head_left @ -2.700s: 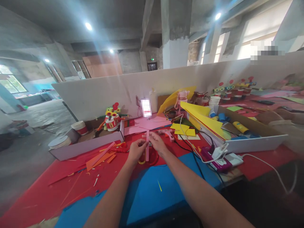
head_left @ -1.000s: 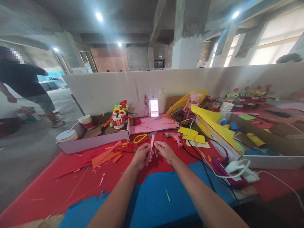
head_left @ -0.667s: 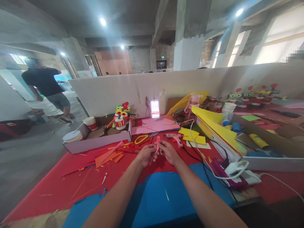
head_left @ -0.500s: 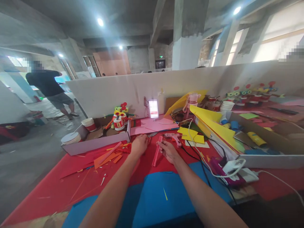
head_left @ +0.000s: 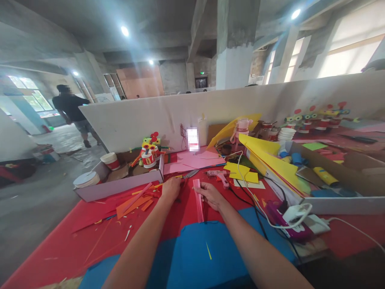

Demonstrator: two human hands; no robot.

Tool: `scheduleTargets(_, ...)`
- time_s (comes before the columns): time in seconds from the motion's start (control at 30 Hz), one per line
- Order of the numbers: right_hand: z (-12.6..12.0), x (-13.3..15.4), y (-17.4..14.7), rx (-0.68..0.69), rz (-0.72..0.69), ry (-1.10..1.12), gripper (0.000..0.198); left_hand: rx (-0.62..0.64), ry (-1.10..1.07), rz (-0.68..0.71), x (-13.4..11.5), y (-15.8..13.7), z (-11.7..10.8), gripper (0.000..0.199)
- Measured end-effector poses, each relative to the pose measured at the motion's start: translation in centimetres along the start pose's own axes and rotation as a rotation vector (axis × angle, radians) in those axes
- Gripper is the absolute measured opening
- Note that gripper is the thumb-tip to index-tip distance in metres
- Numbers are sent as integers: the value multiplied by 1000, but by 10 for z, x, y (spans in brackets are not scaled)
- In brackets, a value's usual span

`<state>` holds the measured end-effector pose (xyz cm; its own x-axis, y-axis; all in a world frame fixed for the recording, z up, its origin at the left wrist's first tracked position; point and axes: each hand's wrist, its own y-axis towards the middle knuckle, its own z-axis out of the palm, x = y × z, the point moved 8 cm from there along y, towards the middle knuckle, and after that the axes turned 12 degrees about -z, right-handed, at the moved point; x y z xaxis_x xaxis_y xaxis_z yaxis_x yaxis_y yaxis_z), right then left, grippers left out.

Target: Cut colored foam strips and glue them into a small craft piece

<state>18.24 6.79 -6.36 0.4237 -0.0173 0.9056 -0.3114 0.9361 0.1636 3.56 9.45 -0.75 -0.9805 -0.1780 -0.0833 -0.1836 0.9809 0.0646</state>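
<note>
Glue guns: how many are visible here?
1: the pink glue gun lies on the red table cover, beyond the right hand, beside small yellow papers. Others may be hidden.

Lamps (head_left: 124,31) glare off the bare concrete ceiling (head_left: 162,20); a pillar (head_left: 235,66), white lower down, drops through upper centre; bright windows (head_left: 351,58) slant at upper right; a white partition (head_left: 162,116) spans mid-frame behind the red surface (head_left: 60,249); grey floor (head_left: 60,180) sprawls left.

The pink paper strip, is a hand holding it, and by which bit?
Yes, the right hand holds the pink paper strip near its far end, the one away from the person.
</note>
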Motion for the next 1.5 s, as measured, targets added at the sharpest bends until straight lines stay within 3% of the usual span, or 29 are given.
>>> scheduleTargets(0.13,0,0,0,-11,-1,-1,47,-85,-121,35,-3,-12,-10,22)
scheduleTargets(0.23,-5,1,3,-72,-52,-21,47,-133,-470,118,-13,-28,-15,17)
scheduleTargets(0.33,-12,3,6,-131,-121,-108,46,76,-886,116,-23,-39,1,21)
scheduleTargets(0.4,-14,3,8,-144,-139,-183,44,246,-1041,62,-28,-45,17,25)
scheduleTargets(0.53,-11,1,10,-94,-130,-267,41,411,-1193,3,-31,-51,30,36)
scheduleTargets(0.73,-2,8,7,-16,-134,-259,42,507,-1355,-8,-27,-51,29,44)
scheduleTargets(0.93,1,5,4,16,-81,-154,45,514,-1434,-26,-25,-51,31,40)
scheduleTargets(1.07,-3,0,3,-24,-24,-61,36,509,-1603,-90,-20,-48,28,30)
scheduleTargets(1.17,-3,-1,1,-55,45,8,29,430,-1674,-120,-8,-41,17,29)
scheduleTargets(1.27,0,0,-3,-67,113,97,34,134,-1486,-176,23,-30,-3,18)
scheduleTargets(1.37,4,3,-6,-23,112,72,29,-240,-945,-254,59,-28,-35,11)
scheduleTargets(1.43,4,5,-8,11,90,-1,24,-304,-615,-258,69,-27,-48,16)
scheduleTargets(1.5,3,5,-7,24,85,-91,20,-265,-393,-277,75,-26,-50,20)
